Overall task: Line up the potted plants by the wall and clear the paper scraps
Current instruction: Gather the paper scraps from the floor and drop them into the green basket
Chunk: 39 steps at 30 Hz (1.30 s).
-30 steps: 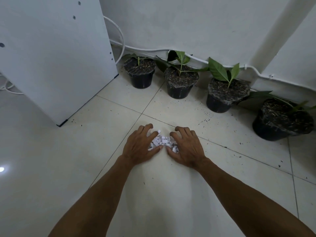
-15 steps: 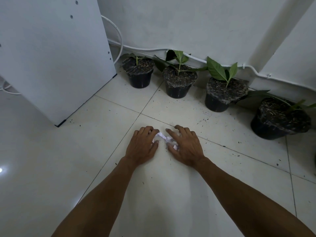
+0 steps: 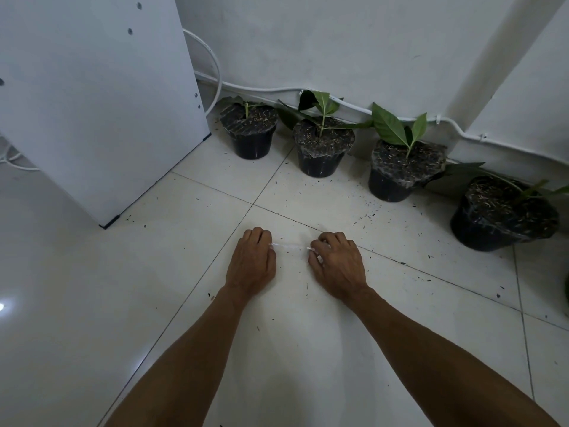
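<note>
Paper scraps (image 3: pixel 311 248) show only as white bits peeking out at the fingertips of the two hands, the rest apparently bundled inside; a faint pale streak, too blurred to name, runs across the floor (image 3: pixel 308 349) between them. The left hand (image 3: pixel 252 262) is curled shut, knuckles up, grasping scraps, and the right hand (image 3: pixel 336 262) is clenched the same way, with white pieces visible at its thumb side. Each grip sits low, at or just above the floor, and the two are a little apart.

Beyond both grips, four potted plants (image 3: pixel 321 146) already stand in a row along the wall (image 3: pixel 354 44), each near its neighbour, so lining up looks done and clearing is the step in hand. Dark soil crumbs are scattered on the tiles between the grips and the pots. A white cabinet (image 3: pixel 92 97) stands ahead and off to the left-hand grip's side.

Next, I judge, both fists must stay tight as they lift, since small pieces slip out easily; no bin is in view, so the drop-off place cannot be told
</note>
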{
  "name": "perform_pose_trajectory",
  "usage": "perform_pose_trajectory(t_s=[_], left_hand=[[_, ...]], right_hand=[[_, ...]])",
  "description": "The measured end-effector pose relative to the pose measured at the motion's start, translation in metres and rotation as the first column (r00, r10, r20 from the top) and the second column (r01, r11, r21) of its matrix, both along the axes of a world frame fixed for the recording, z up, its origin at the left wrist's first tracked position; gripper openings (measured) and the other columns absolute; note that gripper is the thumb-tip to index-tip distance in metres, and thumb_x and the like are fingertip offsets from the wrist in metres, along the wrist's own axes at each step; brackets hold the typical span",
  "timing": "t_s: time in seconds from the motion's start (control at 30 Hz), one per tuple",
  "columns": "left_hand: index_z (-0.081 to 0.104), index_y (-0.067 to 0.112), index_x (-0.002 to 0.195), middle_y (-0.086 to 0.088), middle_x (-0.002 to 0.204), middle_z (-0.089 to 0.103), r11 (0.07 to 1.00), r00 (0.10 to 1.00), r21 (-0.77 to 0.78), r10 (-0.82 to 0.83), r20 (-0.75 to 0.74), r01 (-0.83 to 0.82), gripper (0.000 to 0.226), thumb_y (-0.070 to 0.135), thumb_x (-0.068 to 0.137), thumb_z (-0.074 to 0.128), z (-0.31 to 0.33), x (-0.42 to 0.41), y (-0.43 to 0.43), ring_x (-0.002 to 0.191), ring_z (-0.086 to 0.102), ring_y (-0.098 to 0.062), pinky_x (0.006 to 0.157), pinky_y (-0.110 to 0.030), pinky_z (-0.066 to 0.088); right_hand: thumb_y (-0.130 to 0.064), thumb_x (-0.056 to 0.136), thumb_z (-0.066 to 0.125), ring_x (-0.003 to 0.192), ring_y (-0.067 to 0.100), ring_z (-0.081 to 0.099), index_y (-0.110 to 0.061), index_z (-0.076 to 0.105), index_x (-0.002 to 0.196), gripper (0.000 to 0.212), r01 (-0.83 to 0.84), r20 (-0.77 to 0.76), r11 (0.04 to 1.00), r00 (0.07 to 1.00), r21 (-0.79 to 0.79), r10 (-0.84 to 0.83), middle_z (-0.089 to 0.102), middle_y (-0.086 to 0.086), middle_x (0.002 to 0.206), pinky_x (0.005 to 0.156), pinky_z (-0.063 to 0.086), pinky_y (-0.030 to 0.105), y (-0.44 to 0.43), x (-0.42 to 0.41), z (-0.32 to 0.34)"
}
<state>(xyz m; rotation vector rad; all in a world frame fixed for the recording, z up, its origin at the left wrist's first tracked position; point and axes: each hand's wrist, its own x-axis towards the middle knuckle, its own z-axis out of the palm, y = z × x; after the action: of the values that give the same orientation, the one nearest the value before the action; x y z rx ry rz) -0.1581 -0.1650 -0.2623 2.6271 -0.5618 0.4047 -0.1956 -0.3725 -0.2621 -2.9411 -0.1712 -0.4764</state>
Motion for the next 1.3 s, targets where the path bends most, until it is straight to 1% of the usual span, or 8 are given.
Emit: perform_pose_trajectory(t_s=[0.23, 0.43, 0.57, 0.67, 0.8, 1.0, 1.13, 1.3], left_hand=[[0.053, 0.002, 0.078, -0.011, 0.082, 0.052, 0.989, 0.999, -0.138, 0.05, -0.015, -0.052, 0.003, 0.003, 0.081, 0.053, -0.005, 0.001, 0.003, 0.074, 0.046, -0.027, 0.064, -0.039, 0.044], [0.055, 0.002, 0.08, -0.012, 0.082, 0.053, 0.978, 0.997, -0.195, 0.071, -0.019, -0.074, 0.016, 0.005, 0.081, 0.039, -0.005, 0.002, 0.003, 0.074, 0.048, -0.029, 0.068, -0.044, 0.047], [0.061, 0.006, 0.109, -0.006, 0.098, 0.06, 0.977, 0.998, -0.205, 0.052, -0.04, -0.059, 0.038, 0.015, 0.077, 0.042, -0.008, 0.002, 0.005, 0.086, 0.056, -0.025, 0.075, -0.04, 0.051], [0.054, 0.023, 0.133, 0.004, 0.12, 0.058, 0.999, 1.0, 0.031, -0.018, 0.0, 0.018, 0.05, 0.038, 0.085, 0.052, -0.013, 0.004, 0.005, 0.1, 0.054, -0.016, 0.078, -0.034, 0.046], [0.06, 0.03, 0.11, 0.003, 0.116, 0.057, 0.978, 0.994, 0.186, -0.103, 0.038, 0.094, 0.03, 0.052, 0.093, 0.048, -0.013, 0.009, -0.001, 0.097, 0.052, -0.018, 0.074, -0.033, 0.042], [0.056, 0.01, 0.09, -0.003, 0.091, 0.051, 0.996, 0.996, -0.034, -0.082, -0.044, 0.08, 0.015, 0.021, 0.098, 0.05, -0.005, 0.005, -0.002, 0.073, 0.05, -0.022, 0.061, -0.034, 0.048], [0.058, 0.009, 0.078, -0.005, 0.076, 0.055, 0.993, 0.998, 0.106, 0.056, 0.03, -0.058, 0.019, 0.019, 0.093, 0.056, 0.002, -0.001, -0.007, 0.057, 0.053, -0.025, 0.043, -0.032, 0.045], [0.056, 0.011, 0.058, -0.006, 0.053, 0.054, 0.958, 0.993, 0.262, 0.107, 0.042, -0.114, 0.029, 0.014, 0.081, 0.073, 0.011, -0.01, -0.009, 0.034, 0.051, -0.028, 0.037, -0.023, 0.037]], right_hand=[[-0.023, 0.091, 0.054, 0.089, 0.027, 0.059, -0.015, 0.071, 0.095, 0.019, 0.054, 0.048, 0.998, 0.997, -0.02, -0.053, 0.068, 0.003, 0.099, 0.069, 0.045, 0.036, -0.001, 0.0, -0.005], [-0.019, 0.087, 0.058, 0.09, 0.029, 0.06, -0.012, 0.072, 0.096, 0.017, 0.145, 0.068, 0.989, 0.987, 0.037, -0.147, 0.069, 0.006, 0.1, 0.072, 0.049, 0.038, -0.003, 0.0, -0.009], [-0.036, 0.088, 0.049, 0.094, 0.028, 0.06, -0.016, 0.07, 0.107, 0.035, 0.118, 0.068, 0.989, 0.99, 0.086, -0.124, 0.067, 0.004, 0.105, 0.077, 0.048, 0.038, -0.003, 0.0, -0.009], [-0.054, 0.088, 0.05, 0.102, 0.027, 0.058, -0.02, 0.068, 0.11, 0.045, 0.189, 0.029, 0.982, 0.982, 0.011, -0.189, 0.064, 0.005, 0.111, 0.083, 0.046, 0.041, -0.002, 0.0, -0.007], [-0.057, 0.092, 0.042, 0.089, 0.028, 0.054, -0.018, 0.063, 0.106, 0.047, 0.309, -0.02, 0.948, 0.95, -0.071, -0.311, 0.06, 0.008, 0.098, 0.071, 0.046, 0.04, 0.003, 0.0, -0.002], [-0.037, 0.099, 0.047, 0.082, 0.029, 0.06, -0.017, 0.061, 0.113, 0.028, 0.265, -0.105, 0.962, 0.957, -0.058, -0.27, 0.06, 0.009, 0.102, 0.052, 0.045, 0.032, 0.007, -0.002, 0.005], [-0.019, 0.09, 0.066, 0.051, 0.033, 0.061, -0.009, 0.065, 0.082, 0.013, 0.21, -0.057, 0.974, 0.975, -0.085, -0.215, 0.066, 0.009, 0.074, 0.044, 0.04, 0.029, 0.003, -0.002, 0.008], [-0.022, 0.082, 0.08, 0.035, 0.029, 0.055, -0.012, 0.059, 0.055, 0.035, 0.247, -0.031, 0.962, 0.967, -0.112, -0.252, 0.059, 0.005, 0.047, 0.038, 0.037, 0.024, 0.001, -0.007, 0.011]])
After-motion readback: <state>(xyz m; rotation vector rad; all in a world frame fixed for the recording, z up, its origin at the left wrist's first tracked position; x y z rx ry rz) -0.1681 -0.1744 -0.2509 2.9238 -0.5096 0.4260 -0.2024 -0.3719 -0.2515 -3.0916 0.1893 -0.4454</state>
